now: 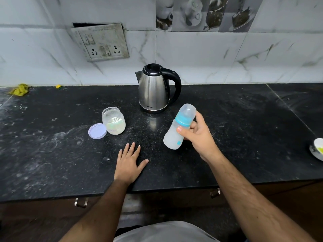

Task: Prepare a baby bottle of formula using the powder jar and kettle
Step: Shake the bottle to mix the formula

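My right hand [197, 137] grips a baby bottle [176, 130] with a blue collar and clear cap, tilted above the black counter [70, 154]; cloudy white liquid fills its body. A steel kettle [154, 89] with a black lid and handle stands at the back, behind the bottle. To its left sits the open powder jar [114, 121], part full of white powder, with its lilac lid [97, 131] lying flat beside it. My left hand [129, 163] rests flat on the counter, fingers spread, holding nothing.
A wall switchboard [103, 43] hangs above the counter at left. A yellow-green cloth [20, 89] lies at the far left back. A white dish [317, 151] pokes in at the right edge. Drawer handles [80, 202] show below the counter's front edge.
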### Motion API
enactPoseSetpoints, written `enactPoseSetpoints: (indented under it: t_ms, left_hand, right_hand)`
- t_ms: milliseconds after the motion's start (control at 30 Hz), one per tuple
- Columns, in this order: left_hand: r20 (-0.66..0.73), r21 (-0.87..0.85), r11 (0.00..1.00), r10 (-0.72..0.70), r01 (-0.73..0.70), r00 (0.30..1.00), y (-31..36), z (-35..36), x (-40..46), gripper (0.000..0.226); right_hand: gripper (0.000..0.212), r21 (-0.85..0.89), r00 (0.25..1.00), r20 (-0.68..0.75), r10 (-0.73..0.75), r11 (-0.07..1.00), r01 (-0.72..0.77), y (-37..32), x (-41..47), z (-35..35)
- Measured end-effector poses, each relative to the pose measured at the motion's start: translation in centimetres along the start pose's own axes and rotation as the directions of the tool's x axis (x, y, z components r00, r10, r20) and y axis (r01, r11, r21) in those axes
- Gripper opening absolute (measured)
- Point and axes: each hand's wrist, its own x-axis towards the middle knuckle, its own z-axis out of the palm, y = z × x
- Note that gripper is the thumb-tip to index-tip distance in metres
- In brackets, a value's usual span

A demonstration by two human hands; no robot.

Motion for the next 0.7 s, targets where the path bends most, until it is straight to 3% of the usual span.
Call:
enactPoseSetpoints:
  t_ms: [100, 233, 367, 500, 700]
  left_hand:
    - [-0.014, -0.079, 0.996, -0.032, 0.031, 0.999, 0.0, -0.4, 0.2, 0.084]
    - [-0.092, -0.192, 0.979, -0.092, 0.073, 0.991, 0.2, -1.2, 1.0, 0.056]
    - [-0.131, -0.352, 0.932, -0.143, 0.089, 0.981, 0.3, -2.6, 2.0, 0.039]
    - [-0.034, -0.623, 0.78, -0.099, 0.056, 0.995, 1.9, -5.1, 3.3, 0.027]
    - [0.053, -0.809, 0.588, 0.089, -0.009, 0.995, 4.4, -7.5, 5.7, 0.027]
  right_hand:
    - [0.053, -0.018, 0.999, 0.001, 0.052, 0.998, -0.052, 0.6, 0.2, -0.3]
    - [0.042, -0.002, 0.994, 0.022, 0.103, 0.995, -0.103, 1.8, 0.6, -0.3]
    - [0.041, 0.033, 0.988, 0.037, 0.151, 0.988, -0.152, 3.0, 1.1, 0.2]
    - [0.044, 0.058, 0.982, 0.02, 0.189, 0.98, -0.19, 4.0, 1.6, 1.0]
    - [0.04, 0.017, 0.973, -0.017, 0.23, 0.973, -0.23, 4.7, 2.4, 2.1]
